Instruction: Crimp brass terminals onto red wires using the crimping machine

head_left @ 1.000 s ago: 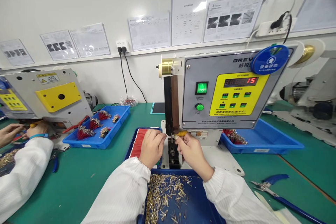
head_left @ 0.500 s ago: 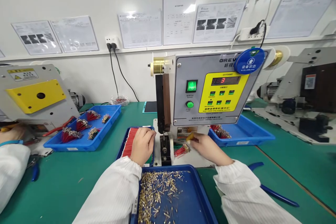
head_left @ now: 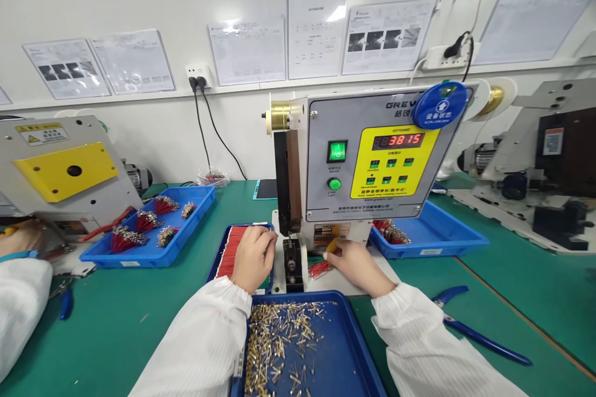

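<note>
My left hand (head_left: 255,258) is closed beside the crimping die (head_left: 292,260) of a crimping machine (head_left: 367,155), its thumb and fingers pressed together. Whatever they pinch is hidden. Under and beside that hand lies a dark blue tray of red wires (head_left: 231,249). On the machine's white base, my right hand (head_left: 358,265) has its fingers curled at a bundle of red and green wires (head_left: 320,268); a yellow cover shows on a fingertip. The fingers hide the bundle's end. In front, a blue tray (head_left: 342,347) carries many small brass-coloured pieces (head_left: 279,341).
Blue-handled pliers (head_left: 488,341) lie at right. A light-blue bin (head_left: 447,239) with wire bundles stands behind my right hand, another bin (head_left: 195,217) at left. A co-worker's hand (head_left: 25,237) is at the left machine (head_left: 69,173). Another machine (head_left: 563,155) stands at right.
My right hand has moved slightly left, over the end of the wire bundle. The display now reads 3815 where only a 3 was clear. My left hand has stayed in place.
</note>
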Available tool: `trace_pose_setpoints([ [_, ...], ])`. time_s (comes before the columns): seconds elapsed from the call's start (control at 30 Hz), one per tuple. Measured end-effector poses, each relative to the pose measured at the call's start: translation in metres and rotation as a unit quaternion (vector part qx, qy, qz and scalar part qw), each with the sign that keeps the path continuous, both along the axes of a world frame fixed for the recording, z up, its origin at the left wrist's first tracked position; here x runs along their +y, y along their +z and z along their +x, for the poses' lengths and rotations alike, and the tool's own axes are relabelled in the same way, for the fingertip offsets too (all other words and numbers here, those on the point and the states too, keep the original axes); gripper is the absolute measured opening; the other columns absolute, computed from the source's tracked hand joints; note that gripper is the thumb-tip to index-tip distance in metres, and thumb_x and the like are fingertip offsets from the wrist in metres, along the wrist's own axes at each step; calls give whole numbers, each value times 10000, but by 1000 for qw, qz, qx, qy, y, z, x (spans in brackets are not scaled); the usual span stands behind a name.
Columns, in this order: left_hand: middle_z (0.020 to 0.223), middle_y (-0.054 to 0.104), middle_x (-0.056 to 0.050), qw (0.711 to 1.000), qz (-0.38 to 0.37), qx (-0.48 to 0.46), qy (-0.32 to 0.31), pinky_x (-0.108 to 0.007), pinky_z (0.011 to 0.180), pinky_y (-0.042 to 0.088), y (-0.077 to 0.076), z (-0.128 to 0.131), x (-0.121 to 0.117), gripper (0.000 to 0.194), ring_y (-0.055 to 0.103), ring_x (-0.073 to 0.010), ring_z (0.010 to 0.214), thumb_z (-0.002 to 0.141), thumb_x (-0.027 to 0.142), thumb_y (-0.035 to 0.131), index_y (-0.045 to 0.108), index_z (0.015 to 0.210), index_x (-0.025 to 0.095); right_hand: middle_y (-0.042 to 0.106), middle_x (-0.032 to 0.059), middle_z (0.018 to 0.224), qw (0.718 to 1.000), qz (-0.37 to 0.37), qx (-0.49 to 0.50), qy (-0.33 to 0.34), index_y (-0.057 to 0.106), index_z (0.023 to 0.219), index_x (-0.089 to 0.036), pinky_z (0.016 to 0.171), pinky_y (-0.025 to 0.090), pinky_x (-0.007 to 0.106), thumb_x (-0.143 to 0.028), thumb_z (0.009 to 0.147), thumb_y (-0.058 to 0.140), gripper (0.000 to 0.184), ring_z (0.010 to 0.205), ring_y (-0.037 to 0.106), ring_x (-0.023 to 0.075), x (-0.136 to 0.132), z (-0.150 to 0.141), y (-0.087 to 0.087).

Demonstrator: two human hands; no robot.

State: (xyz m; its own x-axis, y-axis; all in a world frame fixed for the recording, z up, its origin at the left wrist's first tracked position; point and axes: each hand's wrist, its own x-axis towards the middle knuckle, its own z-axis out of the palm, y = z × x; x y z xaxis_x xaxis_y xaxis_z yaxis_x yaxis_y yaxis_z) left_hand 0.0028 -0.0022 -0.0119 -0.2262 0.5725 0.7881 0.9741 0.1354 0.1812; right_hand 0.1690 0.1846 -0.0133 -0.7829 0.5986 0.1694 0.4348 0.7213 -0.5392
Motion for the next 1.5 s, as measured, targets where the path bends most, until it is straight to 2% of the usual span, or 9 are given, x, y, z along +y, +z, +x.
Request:
trace_pose_setpoints([
  [0.27, 892, 604, -51, 1000, 0, 0, -2, -326, 771, 481, -1, -1, 0, 152, 560, -186, 888, 935, 175, 469, 619, 932, 198, 691, 77, 734, 1000, 26, -12, -3, 619, 727, -174, 582, 356, 273, -180, 786, 605, 62, 695, 629, 222, -1, -3, -2],
  [0.43, 894, 600, -52, 1000, -3, -10, -5, -321, 772, 479, 0, -1, 0, 146, 555, -182, 886, 934, 168, 469, 613, 928, 190, 689, 96, 800, 998, 52, 14, 13, 616, 779, -166, 615, 361, 294, -227, 848, 556, 110, 745, 628, 241, -9, 4, 9],
  [0.57, 879, 599, -56, 1000, -8, -15, -7, -323, 755, 481, 0, 1, -1, 154, 558, -185, 880, 923, 152, 472, 620, 914, 192, 648, 37, 663, 988, 53, 25, 140, 577, 661, -190, 559, 324, 275, -286, 893, 524, 257, 617, 587, 192, -39, 10, 21],
  [0.67, 875, 599, -61, 1000, -13, -19, -5, -332, 759, 479, -1, 4, 0, 164, 559, -191, 886, 921, 146, 469, 626, 911, 191, 574, -10, 533, 965, 32, -38, 258, 580, 618, -199, 495, 241, 262, -319, 823, 637, 245, 515, 527, 163, -69, 13, 20],
  [0.8, 873, 601, -62, 999, -28, -17, 6, -324, 757, 476, -4, 2, 1, 171, 553, -189, 879, 912, 133, 474, 635, 906, 191, 546, -15, 541, 949, 70, -87, 296, 596, 667, -201, 495, 157, 267, -241, 710, 724, 140, 528, 525, 169, -97, 13, 10],
  [1.07, 742, 634, -70, 957, -148, -56, 244, -316, 672, 437, -14, -63, -30, 202, 559, -205, 735, 860, 124, 532, 710, 800, 200, 518, -24, 582, 944, 39, -79, 318, 471, 603, -172, 520, 200, 247, -106, 725, 624, 206, 546, 450, 122, -98, 10, 0],
  [1.27, 679, 607, -55, 928, -211, -89, 295, -290, 627, 400, -26, -85, -44, 207, 549, -198, 691, 754, 60, 581, 706, 689, 211, 524, -33, 556, 946, 4, -85, 311, 493, 612, -176, 501, 194, 243, -120, 727, 632, 189, 511, 421, 109, -94, 12, 9],
  [1.4, 733, 616, -58, 915, -237, -105, 309, -285, 650, 405, -29, -83, -40, 231, 548, -189, 736, 795, 69, 518, 689, 714, 203, 551, -35, 546, 948, -35, -120, 291, 594, 723, -195, 478, 181, 243, -135, 686, 677, 108, 500, 454, 122, -86, 16, 17],
  [1.5, 780, 618, -63, 904, -257, -121, 319, -285, 676, 410, -27, -81, -38, 223, 549, -190, 780, 826, 83, 497, 672, 745, 194, 552, -36, 557, 944, -40, -142, 294, 564, 685, -189, 482, 189, 235, -118, 662, 685, 143, 508, 454, 117, -85, 16, 17],
])
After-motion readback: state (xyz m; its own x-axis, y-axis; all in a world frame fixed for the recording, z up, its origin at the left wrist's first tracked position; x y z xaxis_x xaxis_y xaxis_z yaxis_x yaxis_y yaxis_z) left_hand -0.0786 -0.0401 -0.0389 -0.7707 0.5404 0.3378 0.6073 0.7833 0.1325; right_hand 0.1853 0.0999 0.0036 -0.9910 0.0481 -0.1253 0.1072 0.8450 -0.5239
